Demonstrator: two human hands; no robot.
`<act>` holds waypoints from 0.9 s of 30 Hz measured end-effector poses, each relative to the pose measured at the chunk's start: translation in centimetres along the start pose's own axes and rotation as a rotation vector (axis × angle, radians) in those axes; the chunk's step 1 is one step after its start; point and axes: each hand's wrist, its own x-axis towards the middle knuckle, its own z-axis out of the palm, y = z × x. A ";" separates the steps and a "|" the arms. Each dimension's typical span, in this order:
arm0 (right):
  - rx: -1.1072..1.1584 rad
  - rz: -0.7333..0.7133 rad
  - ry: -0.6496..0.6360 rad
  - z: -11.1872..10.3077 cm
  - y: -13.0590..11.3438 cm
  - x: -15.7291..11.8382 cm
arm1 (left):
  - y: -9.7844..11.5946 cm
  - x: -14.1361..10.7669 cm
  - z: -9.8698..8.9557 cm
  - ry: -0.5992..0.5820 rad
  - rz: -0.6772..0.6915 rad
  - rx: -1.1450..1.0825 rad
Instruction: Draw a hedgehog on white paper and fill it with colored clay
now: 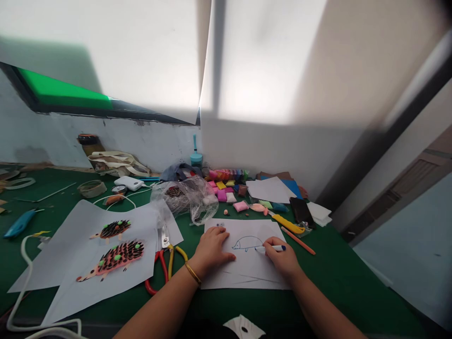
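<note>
A white sheet of paper (261, 278) lies in front of me with a blue outline of a hedgehog (248, 243) on it. My right hand (283, 258) is closed around a white marker (274, 248) with a dark blue end, its tip at the underside of the outline. My left hand (212, 250) rests on the sheet's left part, fingers stretched out and nothing held. Just left of that wrist are red-handled pliers (160, 268) and yellow-handled scissors (171, 256), partly overlapping.
Two hedgehog pictures made with dark spikes lie on paper sheets (70, 249) to the left. Behind the drawing are a clear plastic bag (203, 200), several coloured clay packs (221, 195), a yellow cutter (286, 223) and an orange stick (299, 241). A white cable (26, 263) runs along the left.
</note>
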 end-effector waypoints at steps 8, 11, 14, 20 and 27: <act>0.008 0.004 -0.029 0.1 0.6 0.2 | 0.0 0.1 -0.1 -0.011 -0.006 0.001; -0.001 0.005 -0.027 0.0 0.4 0.1 | 0.1 0.1 -0.2 -0.009 -0.004 0.002; -0.005 0.009 -0.018 0.0 0.1 -0.1 | 0.0 0.0 -0.1 -0.011 -0.007 0.001; -0.016 0.009 -0.003 -0.1 -0.1 -0.1 | -0.1 0.0 0.0 0.002 0.006 0.003; -0.006 -0.001 0.003 -0.1 0.1 -0.1 | -0.2 0.0 0.1 0.006 0.007 -0.001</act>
